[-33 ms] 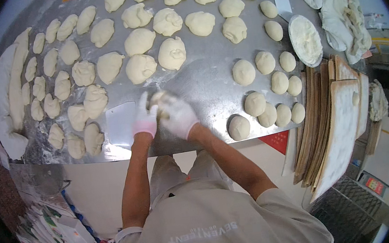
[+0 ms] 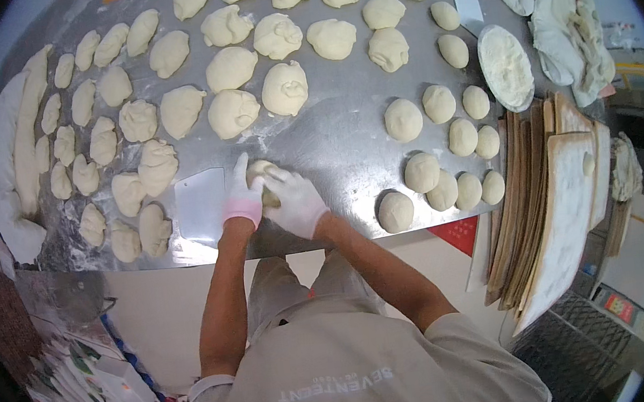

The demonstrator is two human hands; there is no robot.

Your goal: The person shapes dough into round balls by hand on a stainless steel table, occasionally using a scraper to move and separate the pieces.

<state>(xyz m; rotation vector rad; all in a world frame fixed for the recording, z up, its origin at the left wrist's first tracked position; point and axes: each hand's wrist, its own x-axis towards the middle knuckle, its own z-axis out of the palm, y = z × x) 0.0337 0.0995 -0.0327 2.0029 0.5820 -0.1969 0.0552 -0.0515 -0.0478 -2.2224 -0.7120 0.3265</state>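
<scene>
Near the front edge of the steel table, a piece of dough [image 2: 259,168] lies between my gloved hands. My left hand [image 2: 241,195] stands on edge along its left side, thumb side up, its pink cuff at the wrist. Over the top and right side of the dough curve the fingers of my right hand [image 2: 295,202]. Both hands close round the piece, and much of it is hidden under them. A flat white scraper [image 2: 202,205] lies just left of my left hand. Beyond my hands sits a rough dough lump [image 2: 233,113], one of several.
Smooth round dough balls [image 2: 403,119] group at the right, and rough pieces [image 2: 103,141] fill the left. A long dough strip [image 2: 13,173] borders the left edge. A bowl of flour [image 2: 505,67], crumpled cloths [image 2: 560,23] and stacked boards [image 2: 554,214] stand at the right.
My right hand, smeared by motion before, now shows sharply and has shifted slightly over the dough. My left hand stays almost in place.
</scene>
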